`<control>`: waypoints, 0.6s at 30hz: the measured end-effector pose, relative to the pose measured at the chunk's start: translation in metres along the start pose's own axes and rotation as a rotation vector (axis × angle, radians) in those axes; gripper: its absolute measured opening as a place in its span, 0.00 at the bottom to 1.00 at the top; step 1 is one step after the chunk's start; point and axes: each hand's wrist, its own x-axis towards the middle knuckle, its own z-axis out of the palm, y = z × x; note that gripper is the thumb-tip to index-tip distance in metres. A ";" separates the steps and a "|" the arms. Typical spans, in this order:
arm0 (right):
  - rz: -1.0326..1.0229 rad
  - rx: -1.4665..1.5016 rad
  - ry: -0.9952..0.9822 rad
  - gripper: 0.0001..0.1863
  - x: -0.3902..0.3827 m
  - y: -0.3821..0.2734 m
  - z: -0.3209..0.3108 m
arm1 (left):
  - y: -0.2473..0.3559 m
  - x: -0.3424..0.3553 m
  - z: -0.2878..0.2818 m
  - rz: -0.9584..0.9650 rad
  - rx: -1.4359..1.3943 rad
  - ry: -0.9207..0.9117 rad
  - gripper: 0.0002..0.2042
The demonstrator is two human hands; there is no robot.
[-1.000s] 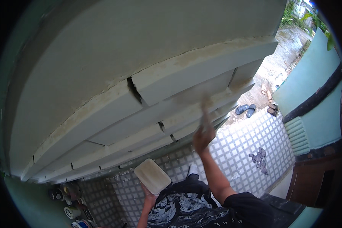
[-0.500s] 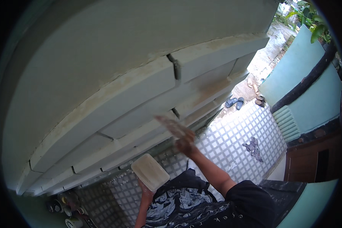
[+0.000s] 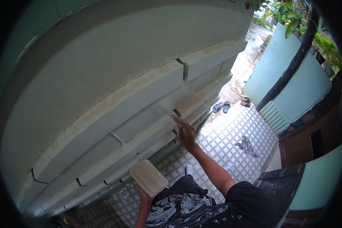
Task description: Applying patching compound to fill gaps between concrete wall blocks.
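Note:
In my left hand (image 3: 143, 192) is a shallow rectangular tub (image 3: 149, 177), pale cream with rounded corners, gripped by its lower side in front of my body. My right hand (image 3: 187, 137) is closed around a putty knife (image 3: 174, 117), whose thin, whitish blade is smeared by motion. The blade lies against or just off the pale wall (image 3: 148, 123), which has stepped bands of block-like relief. Dark gaps, such as the upper joint (image 3: 184, 70), cut through the bands. Whether the blade touches the wall, I cannot tell.
Grey-and-white tiles (image 3: 231, 133) cover the floor below, with a crumpled dark cloth (image 3: 247, 146) on them. Blue slippers (image 3: 221, 106) and brown footwear (image 3: 245, 101) lie at the far end. A light green wall (image 3: 288, 72) and a brown door (image 3: 302, 146) stand at the right.
The view has shifted slightly. My right hand has turned, and the putty knife's blade has come up closer to the wall's recessed band. My left hand still holds the tub low.

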 end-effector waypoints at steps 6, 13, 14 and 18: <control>0.042 -0.363 0.524 0.17 0.080 0.098 -0.086 | 0.003 -0.002 -0.005 -0.064 -0.050 0.034 0.31; 0.019 -0.362 0.603 0.21 0.119 0.155 -0.102 | -0.009 0.016 0.008 -0.062 -0.025 -0.044 0.31; 0.084 -0.298 0.533 0.20 0.110 0.133 -0.074 | -0.005 0.018 0.006 -0.034 -0.018 -0.036 0.31; 0.090 -0.059 0.390 0.13 0.066 0.050 -0.006 | -0.017 0.030 0.019 0.006 0.009 -0.062 0.31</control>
